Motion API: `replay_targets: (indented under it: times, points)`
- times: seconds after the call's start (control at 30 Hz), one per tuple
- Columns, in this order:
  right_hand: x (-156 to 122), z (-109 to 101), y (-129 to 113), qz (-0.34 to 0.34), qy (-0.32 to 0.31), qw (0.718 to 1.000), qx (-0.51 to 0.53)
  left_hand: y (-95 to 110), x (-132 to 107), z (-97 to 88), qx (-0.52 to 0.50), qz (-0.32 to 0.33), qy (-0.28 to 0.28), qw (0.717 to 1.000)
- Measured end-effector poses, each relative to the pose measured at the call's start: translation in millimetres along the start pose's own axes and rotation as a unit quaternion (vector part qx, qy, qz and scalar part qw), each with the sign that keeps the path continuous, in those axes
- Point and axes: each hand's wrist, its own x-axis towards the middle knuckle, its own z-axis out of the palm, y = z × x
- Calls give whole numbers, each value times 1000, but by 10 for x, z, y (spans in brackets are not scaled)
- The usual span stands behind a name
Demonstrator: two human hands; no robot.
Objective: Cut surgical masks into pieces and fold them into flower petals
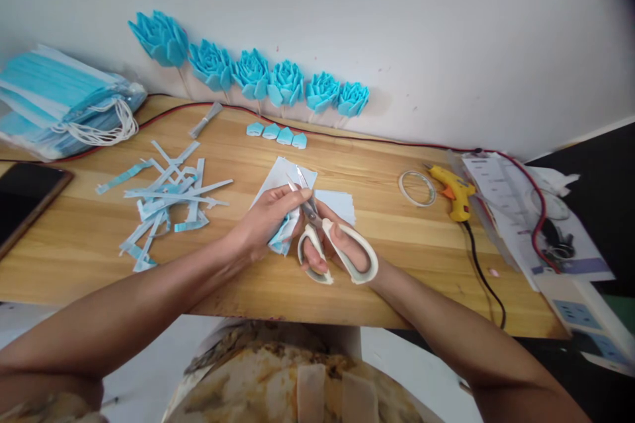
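My right hand [342,238] has its thumb and fingers through the cream handles of a pair of scissors [311,215], whose blades point away from me, slightly parted. In my left hand [270,215] is a folded piece of light blue and white mask fabric [284,236], gripped below the thumb. The left thumb reaches to the scissor blades. Under and beyond the hands lies a pale blue sheet [280,172]. A stack of pale blue pieces [337,203] rests just right of it, partly covered by my right hand.
Cut strips [163,195] lie in a heap at left, near a phone [27,195] and bagged blue masks [59,92]. Several blue fabric flowers [253,73] lean on the wall behind small folded petals [276,133]. At right are a tape roll [417,189] and yellow glue gun [454,192].
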Motion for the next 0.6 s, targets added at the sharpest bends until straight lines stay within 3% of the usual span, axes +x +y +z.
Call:
replay_targets:
  times: [0.6]
  points:
    - [2,-28,26,-17,10,1000,10,38,-21,25,-30,5,-52,998]
